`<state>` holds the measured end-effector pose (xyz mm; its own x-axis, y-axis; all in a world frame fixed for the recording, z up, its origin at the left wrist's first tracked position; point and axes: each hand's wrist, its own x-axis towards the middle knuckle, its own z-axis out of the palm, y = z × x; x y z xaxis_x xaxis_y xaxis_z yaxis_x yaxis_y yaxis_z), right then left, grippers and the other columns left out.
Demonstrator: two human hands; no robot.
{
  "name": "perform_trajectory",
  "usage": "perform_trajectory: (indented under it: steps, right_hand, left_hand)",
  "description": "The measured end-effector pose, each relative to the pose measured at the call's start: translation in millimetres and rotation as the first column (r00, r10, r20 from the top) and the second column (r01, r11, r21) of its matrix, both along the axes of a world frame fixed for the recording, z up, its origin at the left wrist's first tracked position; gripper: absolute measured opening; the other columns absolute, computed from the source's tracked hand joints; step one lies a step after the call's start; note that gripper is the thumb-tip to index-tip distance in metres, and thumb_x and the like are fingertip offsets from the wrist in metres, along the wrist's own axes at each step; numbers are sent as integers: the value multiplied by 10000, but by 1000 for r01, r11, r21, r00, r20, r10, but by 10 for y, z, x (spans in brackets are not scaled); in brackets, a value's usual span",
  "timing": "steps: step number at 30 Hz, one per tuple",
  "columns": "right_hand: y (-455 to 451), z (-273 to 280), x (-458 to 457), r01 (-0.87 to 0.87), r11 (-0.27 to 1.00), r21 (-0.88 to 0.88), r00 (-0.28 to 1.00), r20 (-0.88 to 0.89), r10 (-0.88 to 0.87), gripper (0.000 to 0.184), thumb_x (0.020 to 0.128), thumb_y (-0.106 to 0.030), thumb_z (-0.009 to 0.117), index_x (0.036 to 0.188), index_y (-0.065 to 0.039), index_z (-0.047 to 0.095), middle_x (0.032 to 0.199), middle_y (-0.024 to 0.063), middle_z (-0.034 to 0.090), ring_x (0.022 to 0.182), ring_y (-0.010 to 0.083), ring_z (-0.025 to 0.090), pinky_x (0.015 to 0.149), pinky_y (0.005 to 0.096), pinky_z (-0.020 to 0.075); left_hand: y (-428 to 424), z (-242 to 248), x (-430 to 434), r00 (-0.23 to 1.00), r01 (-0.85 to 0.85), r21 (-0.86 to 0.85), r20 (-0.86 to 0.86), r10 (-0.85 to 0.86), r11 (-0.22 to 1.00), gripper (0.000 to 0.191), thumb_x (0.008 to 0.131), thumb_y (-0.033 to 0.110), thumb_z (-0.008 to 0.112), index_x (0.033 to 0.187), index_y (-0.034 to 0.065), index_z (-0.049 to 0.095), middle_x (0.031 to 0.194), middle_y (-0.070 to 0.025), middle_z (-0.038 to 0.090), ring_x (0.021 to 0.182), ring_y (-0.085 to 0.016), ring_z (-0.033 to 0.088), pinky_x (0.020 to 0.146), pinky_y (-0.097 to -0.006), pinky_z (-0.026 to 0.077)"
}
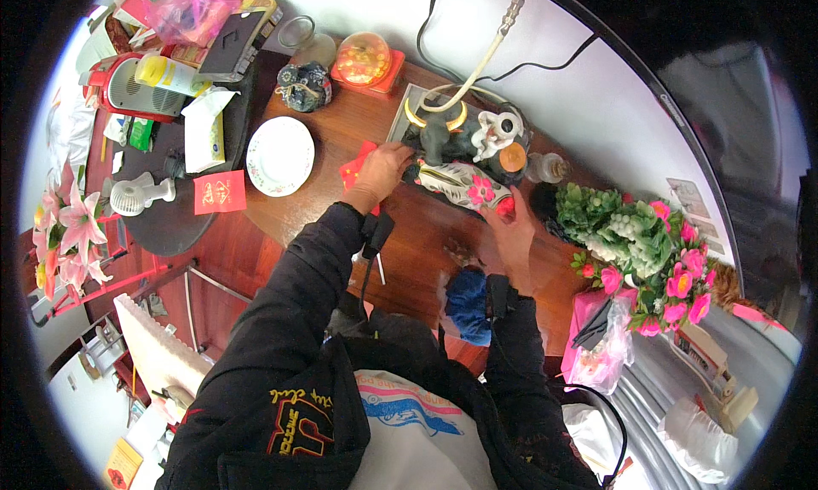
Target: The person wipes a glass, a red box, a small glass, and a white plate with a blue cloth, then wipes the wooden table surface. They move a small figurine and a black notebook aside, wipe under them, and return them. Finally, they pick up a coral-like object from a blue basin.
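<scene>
A white painted vase [457, 182] with dark leaf-like marks and a pink flower lies on its side on the wooden table. My right hand [513, 234] grips its red right end between thumb and fingers. At the vase's dark left end is my left hand [382, 172], fingertips bent down; whether they hold the vase or only touch beside it is hidden. Right behind the vase stands a black bull figurine [436, 138] with golden horns. Next to that are a white figurine [495, 134] and an orange-brown round lid [512, 157]. A red paper piece [351, 172] sticks out beyond my left hand.
Left on the table [358, 120] are a white plate [281, 156], a red card [220, 192] and a tissue box [206, 138]. A glass jar [547, 168], artificial flowers [680, 279] and a blue cloth item [468, 306] are to the right. A white hose [476, 74] hangs behind.
</scene>
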<state>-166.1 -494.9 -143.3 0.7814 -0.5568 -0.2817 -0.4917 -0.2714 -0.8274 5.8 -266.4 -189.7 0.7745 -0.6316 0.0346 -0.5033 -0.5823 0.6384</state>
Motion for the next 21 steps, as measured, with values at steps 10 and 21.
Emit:
perform_trajectory:
  steps: [10, 21]
  right_hand:
    - [40, 48, -272, 163, 985, -52, 984, 87, -158, 565, 889, -177, 672, 1385, -15, 457, 1261, 173, 602, 1141, 229, 585, 948, 331, 469]
    - [416, -306, -1034, -357, 859, -368, 934, -142, 327, 579, 749, -121, 683, 1308, -137, 532, 1264, 179, 552, 1155, 417, 504, 994, 477, 421]
  left_hand:
    - [245, 314, -262, 986, -141, -94, -101, 131, 986, 367, 792, 12, 644, 1156, 38, 611, 975, -172, 642, 904, -347, 635, 788, -412, 522]
    - [1981, 605, -1020, 807, -285, 66, -523, 276, 956, 251, 895, 49, 625, 1137, -17, 637, 989, -110, 699, 899, -165, 666, 799, -297, 537]
